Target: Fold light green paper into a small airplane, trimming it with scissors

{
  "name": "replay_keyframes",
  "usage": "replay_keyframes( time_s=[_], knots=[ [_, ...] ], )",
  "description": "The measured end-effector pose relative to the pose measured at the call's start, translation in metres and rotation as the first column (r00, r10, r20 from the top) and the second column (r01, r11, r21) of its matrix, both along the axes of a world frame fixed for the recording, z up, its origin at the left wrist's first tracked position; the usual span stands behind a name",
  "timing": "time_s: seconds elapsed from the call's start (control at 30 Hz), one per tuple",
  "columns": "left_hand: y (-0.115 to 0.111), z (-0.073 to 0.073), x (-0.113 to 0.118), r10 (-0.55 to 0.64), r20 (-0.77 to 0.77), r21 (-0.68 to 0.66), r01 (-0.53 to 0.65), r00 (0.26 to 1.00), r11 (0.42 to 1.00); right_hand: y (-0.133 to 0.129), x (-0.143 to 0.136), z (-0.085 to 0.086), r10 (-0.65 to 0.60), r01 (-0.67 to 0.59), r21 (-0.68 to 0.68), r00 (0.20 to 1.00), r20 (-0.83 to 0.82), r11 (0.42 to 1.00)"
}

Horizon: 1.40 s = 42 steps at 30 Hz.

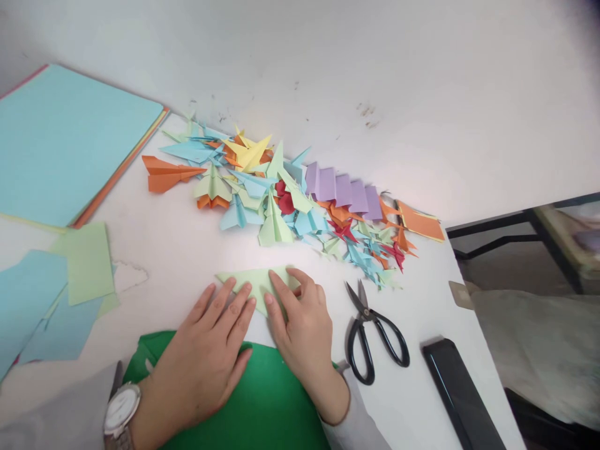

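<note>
A folded piece of light green paper [247, 275] lies on the white table between my hands. It has a long straight far edge and a pointed left corner. My left hand [199, 356] rests flat on its near left side, fingers stretched out, a watch on the wrist. At the paper's right end is my right hand [302, 325], its thumb and index finger on the paper and the other fingers curled over the edge. Part of the sheet is hidden under both hands. Black-handled scissors [367, 314] lie to the right with their blades slightly apart.
Folded paper planes [274, 225] in several colours are heaped along the wall, with a pleated purple paper [344, 189] among them. Large coloured sheets [75, 144] and smaller cut pieces [89, 262] lie left. A black case [462, 394] is near the right edge; green cloth [262, 400] is below.
</note>
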<state>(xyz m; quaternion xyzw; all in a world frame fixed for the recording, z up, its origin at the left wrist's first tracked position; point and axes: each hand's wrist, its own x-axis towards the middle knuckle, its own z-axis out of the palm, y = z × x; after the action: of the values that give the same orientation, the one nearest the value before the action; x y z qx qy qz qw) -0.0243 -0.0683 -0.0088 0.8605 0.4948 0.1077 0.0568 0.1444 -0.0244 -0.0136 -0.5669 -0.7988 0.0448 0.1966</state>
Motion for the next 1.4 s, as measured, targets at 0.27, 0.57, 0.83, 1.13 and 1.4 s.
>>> replay_keyframes(
  time_s=[0.27,0.57,0.83,1.13,1.4],
  knots=[
    [0.0003,0.0006,-0.0003,0.002,-0.014,-0.006,-0.002,1.0,1.0,0.0005,-0.0005,-0.0005,-0.001,0.001,0.0,1.0,0.026,1.0],
    [-0.0023,0.0035,0.0004,0.044,-0.044,0.048,-0.042,0.998,0.998,0.0006,0.0002,-0.0015,0.018,-0.019,0.022,0.999,0.041,1.0],
    [-0.0054,0.0027,0.0017,0.106,-0.048,0.064,-0.103,0.993,0.993,0.0004,0.0012,-0.0028,0.04,-0.042,0.046,0.998,0.038,0.998],
    [-0.004,0.0038,0.0008,0.099,-0.042,0.052,-0.097,0.994,0.994,0.0002,0.0018,-0.0031,0.042,-0.044,0.042,0.998,0.039,0.998],
    [-0.0023,0.0039,-0.0015,0.099,-0.042,0.025,-0.098,0.994,0.995,0.0002,0.0,-0.0016,0.039,-0.041,0.042,0.999,0.034,0.998]
  ],
)
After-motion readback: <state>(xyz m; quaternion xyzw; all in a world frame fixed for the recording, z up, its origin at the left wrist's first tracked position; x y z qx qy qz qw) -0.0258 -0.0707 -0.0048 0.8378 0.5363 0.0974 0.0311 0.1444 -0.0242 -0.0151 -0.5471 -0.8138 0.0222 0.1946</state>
